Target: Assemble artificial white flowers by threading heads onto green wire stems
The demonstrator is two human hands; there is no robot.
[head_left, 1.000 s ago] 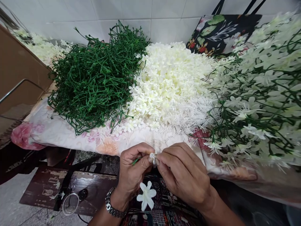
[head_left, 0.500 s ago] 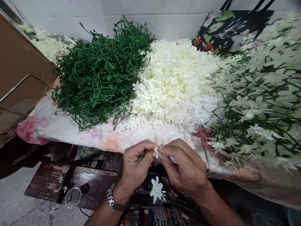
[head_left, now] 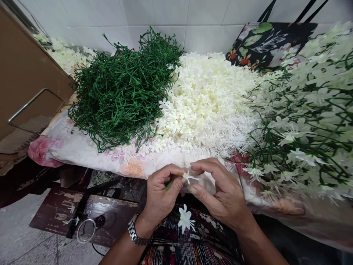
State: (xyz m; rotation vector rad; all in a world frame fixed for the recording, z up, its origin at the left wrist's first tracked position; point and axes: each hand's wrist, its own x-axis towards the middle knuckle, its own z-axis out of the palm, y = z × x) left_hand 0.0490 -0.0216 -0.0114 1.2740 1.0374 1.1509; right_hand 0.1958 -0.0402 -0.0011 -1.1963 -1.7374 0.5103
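Observation:
Between thumb and forefinger, my left hand (head_left: 164,189) pinches a small white artificial flower (head_left: 187,177) with thin white stamens pointing right. A bit of green stem (head_left: 168,184) shows inside that hand. My right hand (head_left: 220,189) is just to the right, thumb and fingers apart around the stamens, holding nothing. Below and between the hands, a second white flower (head_left: 185,219) hangs over the dark patterned clothing on my lap; its stem is hidden. Beyond my hands lie a heap of green plastic stems (head_left: 121,92), a pile of cream-white petals (head_left: 204,92) and white stamen pieces (head_left: 228,134).
Assembled white flowers on green stems (head_left: 303,121) crowd the right side. A floral cloth (head_left: 104,160) covers the work surface. A cardboard box (head_left: 30,81) stands at left, a black floral bag (head_left: 270,44) at the back. Lower left is a brown wooden bench (head_left: 116,217).
My right hand has let go of the small flower, its fingers spreading and shifting slightly right. The flower in my left hand now shows its stamens. The view has tilted slightly.

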